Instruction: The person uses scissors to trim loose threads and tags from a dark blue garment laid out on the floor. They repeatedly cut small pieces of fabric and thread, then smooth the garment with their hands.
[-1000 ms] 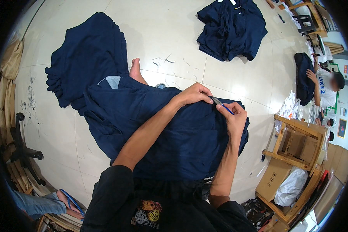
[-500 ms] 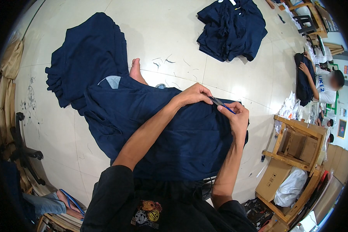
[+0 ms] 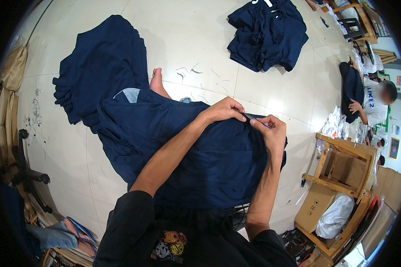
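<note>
A dark navy garment (image 3: 196, 155) lies spread across my lap. My left hand (image 3: 225, 109) pinches its upper edge at the right. My right hand (image 3: 272, 129) is closed on a small thread snipper (image 3: 250, 117) with dark metal blades and blue on its grip, held with the tip against the cloth by my left fingers. At the upper left, a folded stack of navy garments (image 3: 102, 62) touches the cloth on my lap, and my bare foot (image 3: 156, 84) shows beside it.
A heap of navy clothing (image 3: 267, 38) lies on the tiled floor. At the right are a co-worker (image 3: 374, 102) with dark cloth, a wooden stool (image 3: 347, 160) and a cardboard box (image 3: 312, 207). A chair base (image 3: 26, 178) and another person's feet (image 3: 78, 233) are at the left.
My right hand has shifted slightly, and less of the snipper's blue grip shows. My left hand stays on the fabric. The co-worker's hands have moved on the dark cloth.
</note>
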A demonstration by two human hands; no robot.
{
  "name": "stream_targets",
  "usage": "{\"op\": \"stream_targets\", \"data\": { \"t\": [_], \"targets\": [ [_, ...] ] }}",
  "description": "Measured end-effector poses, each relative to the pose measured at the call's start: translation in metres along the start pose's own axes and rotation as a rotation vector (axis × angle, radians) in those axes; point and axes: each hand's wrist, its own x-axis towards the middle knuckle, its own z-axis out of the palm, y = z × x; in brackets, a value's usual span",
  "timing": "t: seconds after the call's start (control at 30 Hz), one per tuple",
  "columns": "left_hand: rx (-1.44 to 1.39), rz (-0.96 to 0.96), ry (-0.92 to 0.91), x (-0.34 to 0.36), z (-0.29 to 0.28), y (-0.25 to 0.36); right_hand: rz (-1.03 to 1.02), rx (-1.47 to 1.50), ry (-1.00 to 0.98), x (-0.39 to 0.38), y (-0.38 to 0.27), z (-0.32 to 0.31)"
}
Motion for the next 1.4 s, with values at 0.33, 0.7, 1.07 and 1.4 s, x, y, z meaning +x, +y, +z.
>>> {"op": "stream_targets", "data": {
  "t": [0.33, 0.7, 1.07, 1.4],
  "targets": [
    [0.031, 0.019, -0.003, 0.003, -0.002, -0.005, -0.02, 0.03, -0.026, 0.006, 0.012, -0.001],
    [0.018, 0.022, -0.001, -0.002, 0.001, 0.005, -0.015, 0.013, -0.024, 0.01, 0.012, -0.001],
    [-0.019, 0.035, -0.029, 0.001, -0.001, -0.003, -0.015, 0.064, -0.041, 0.012, 0.017, 0.001],
    [-0.003, 0.018, -0.025, 0.002, -0.002, -0.004, -0.025, 0.039, -0.039, 0.012, 0.017, 0.002]
  ]
}}
